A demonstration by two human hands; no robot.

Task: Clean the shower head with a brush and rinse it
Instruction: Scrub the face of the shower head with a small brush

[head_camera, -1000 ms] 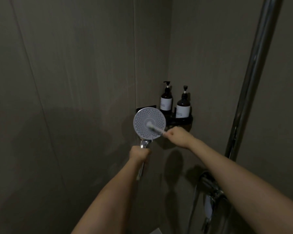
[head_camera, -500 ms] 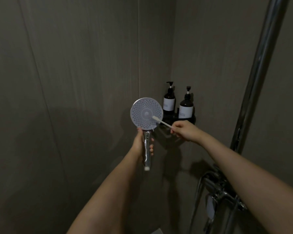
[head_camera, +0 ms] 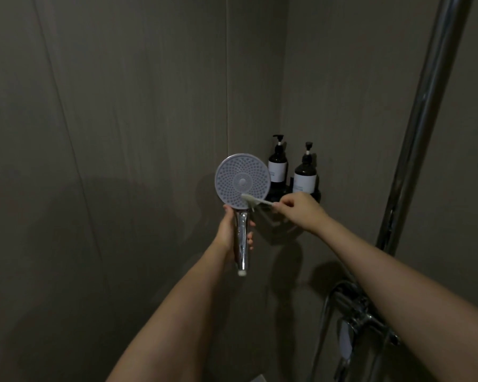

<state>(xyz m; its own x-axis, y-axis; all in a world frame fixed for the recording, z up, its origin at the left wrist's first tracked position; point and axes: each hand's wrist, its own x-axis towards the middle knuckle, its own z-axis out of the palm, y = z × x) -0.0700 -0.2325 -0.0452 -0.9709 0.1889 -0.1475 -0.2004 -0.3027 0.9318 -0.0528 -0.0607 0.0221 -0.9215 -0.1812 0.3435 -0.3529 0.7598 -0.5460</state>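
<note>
The setting is a dim shower enclosure with dark grey-brown panelled walls (head_camera: pixel 122 106) meeting at a corner, with vertical seams visible. One black corner shelf (head_camera: pixel 316 194) is fixed in that corner and serves as the reference point. Two dark pump bottles stand upright on it, each with a white label: the left bottle (head_camera: pixel 278 164) and the right bottle (head_camera: pixel 305 175), just beside each other. One chrome riser pipe (head_camera: pixel 425 111) runs upward to the right of the shelf, and one chrome mixer valve (head_camera: pixel 353 307) sits below and to the right of it, with a hose looping beneath. One handheld shower head (head_camera: pixel 242 181) is held just left of the shelf, its round perforated face turned toward the camera and its chrome handle pointing down. The left hand (head_camera: pixel 229 230) is wrapped around that handle from behind, fingertips showing on its right side. One small white brush (head_camera: pixel 255 201), of toothbrush form, lies with its bristle end against the lower right part of the face. The right hand (head_camera: pixel 298 209), directly in front of the shelf, pinches the brush handle between curled fingers and thumb.
</note>
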